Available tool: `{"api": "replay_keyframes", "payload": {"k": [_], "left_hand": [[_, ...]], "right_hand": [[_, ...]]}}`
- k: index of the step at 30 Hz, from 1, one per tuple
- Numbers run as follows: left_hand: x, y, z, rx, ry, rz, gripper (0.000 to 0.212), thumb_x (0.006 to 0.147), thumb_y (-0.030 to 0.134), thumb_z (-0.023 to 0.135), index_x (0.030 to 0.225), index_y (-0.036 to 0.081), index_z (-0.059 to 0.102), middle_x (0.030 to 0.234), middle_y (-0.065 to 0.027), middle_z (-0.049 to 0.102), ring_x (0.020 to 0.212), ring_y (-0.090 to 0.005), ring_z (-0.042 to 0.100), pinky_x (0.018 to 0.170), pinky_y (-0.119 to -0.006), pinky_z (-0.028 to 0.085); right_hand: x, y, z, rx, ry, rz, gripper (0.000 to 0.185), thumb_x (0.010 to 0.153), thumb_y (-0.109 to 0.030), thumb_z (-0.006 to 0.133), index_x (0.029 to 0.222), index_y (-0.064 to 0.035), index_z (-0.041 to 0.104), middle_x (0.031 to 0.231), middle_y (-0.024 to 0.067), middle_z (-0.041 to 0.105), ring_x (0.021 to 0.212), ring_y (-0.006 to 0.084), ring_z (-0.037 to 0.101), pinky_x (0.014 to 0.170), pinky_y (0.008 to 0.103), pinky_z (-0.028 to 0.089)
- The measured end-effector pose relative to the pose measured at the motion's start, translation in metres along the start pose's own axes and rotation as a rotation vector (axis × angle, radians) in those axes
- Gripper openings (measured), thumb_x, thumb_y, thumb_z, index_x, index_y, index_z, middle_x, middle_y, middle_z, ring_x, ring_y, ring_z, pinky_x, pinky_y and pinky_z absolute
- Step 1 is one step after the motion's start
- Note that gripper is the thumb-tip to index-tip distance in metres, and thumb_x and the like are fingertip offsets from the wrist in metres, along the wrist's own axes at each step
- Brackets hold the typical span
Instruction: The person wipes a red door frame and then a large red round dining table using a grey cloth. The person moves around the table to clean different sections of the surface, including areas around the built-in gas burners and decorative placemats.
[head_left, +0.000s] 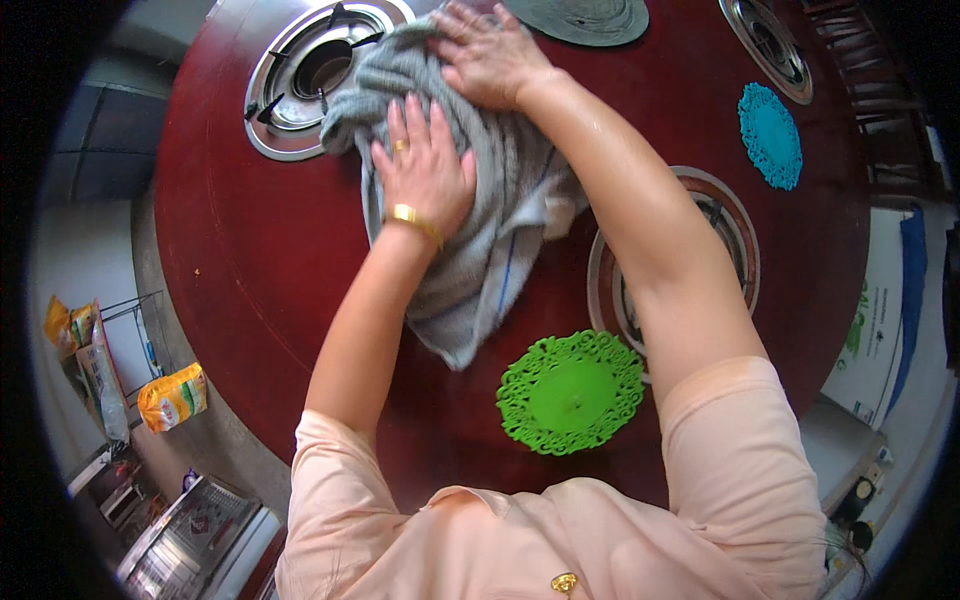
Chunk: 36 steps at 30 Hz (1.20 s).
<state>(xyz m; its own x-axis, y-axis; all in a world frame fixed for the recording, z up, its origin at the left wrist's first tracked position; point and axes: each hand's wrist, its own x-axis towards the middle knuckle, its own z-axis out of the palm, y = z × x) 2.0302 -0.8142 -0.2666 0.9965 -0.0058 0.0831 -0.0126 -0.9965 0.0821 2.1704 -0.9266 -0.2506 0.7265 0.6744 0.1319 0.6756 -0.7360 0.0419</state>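
My left hand (427, 169), with a ring and a gold-coloured bracelet, lies flat on a bunched grey striped towel (469, 292). Farther up, my right hand (495, 64) also presses on this cloth, palm down, fingers spread. Beneath the towel is a dark red round table (232, 225) with built-in gas burners. The towel's left fold reaches the edge of one burner (259, 124) with black pan supports. Under my right arm, a second burner (596, 292) is partly hidden. A green openwork mat (574, 394) lies close to my body.
A blue openwork mat (772, 135) lies at the right, below another burner (765, 37). A grey-green disc (585, 19) sits at the far side. Beyond the table are a yellow package (174, 397), a metal appliance (195, 532) and a white box (874, 322) bearing writing.
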Motion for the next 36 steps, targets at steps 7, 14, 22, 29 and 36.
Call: {"api": "replay_keyframes", "payload": {"k": [7,14,22,29,36], "left_hand": [[0.098,0.015,0.006,0.048,0.055,0.166,0.062,0.09,0.045,0.038,0.143,0.013,0.031,0.152,-0.0079,0.02,0.141,-0.0228,0.015,0.111,-0.05,0.016],[0.067,0.096,-0.011,-0.091,-0.018,0.343,0.065,0.089,0.045,0.04,0.141,0.008,0.032,0.151,-0.012,0.021,0.14,-0.0249,0.017,0.11,-0.05,0.016],[0.044,0.125,-0.004,-0.336,-0.043,0.407,0.056,0.088,0.041,0.044,0.139,0.02,0.038,0.15,-0.0048,0.026,0.139,-0.0205,0.02,0.11,-0.049,0.016],[0.036,0.129,-0.001,-0.198,-0.048,0.466,0.055,0.091,0.037,0.033,0.142,0.017,0.032,0.151,-0.0053,0.023,0.14,-0.0193,0.02,0.112,-0.046,0.018],[0.048,0.037,0.003,-0.065,0.04,0.357,0.057,0.09,0.039,0.034,0.143,0.019,0.03,0.151,-0.0023,0.024,0.14,-0.0183,0.019,0.113,-0.043,0.015]], "right_hand": [[-0.007,0.059,-0.029,0.017,-0.169,0.212,0.055,0.09,-0.039,0.03,0.136,-0.0107,0.042,0.151,0.0109,0.02,0.141,0.0264,0.014,0.112,0.0516,0.01],[-0.11,0.106,-0.014,-0.243,-0.044,0.349,0.05,0.093,-0.035,0.034,0.14,-0.0178,0.036,0.153,0.0024,0.013,0.142,0.021,0.009,0.11,0.0555,0.014],[-0.184,0.113,-0.026,-0.244,-0.186,0.665,0.058,0.092,-0.045,0.036,0.143,-0.018,0.03,0.153,0.0074,0.011,0.141,0.0263,0.01,0.108,0.0569,0.017],[-0.179,0.127,-0.008,-0.235,-0.149,0.669,0.055,0.092,-0.039,0.035,0.141,-0.0145,0.031,0.151,0.0159,0.016,0.139,0.0348,0.014,0.106,0.0569,0.022],[-0.094,0.044,0.016,-0.128,0.066,0.735,0.054,0.09,-0.037,0.034,0.141,-0.019,0.032,0.15,0.0171,0.018,0.137,0.0409,0.015,0.109,0.0526,0.019]]}}
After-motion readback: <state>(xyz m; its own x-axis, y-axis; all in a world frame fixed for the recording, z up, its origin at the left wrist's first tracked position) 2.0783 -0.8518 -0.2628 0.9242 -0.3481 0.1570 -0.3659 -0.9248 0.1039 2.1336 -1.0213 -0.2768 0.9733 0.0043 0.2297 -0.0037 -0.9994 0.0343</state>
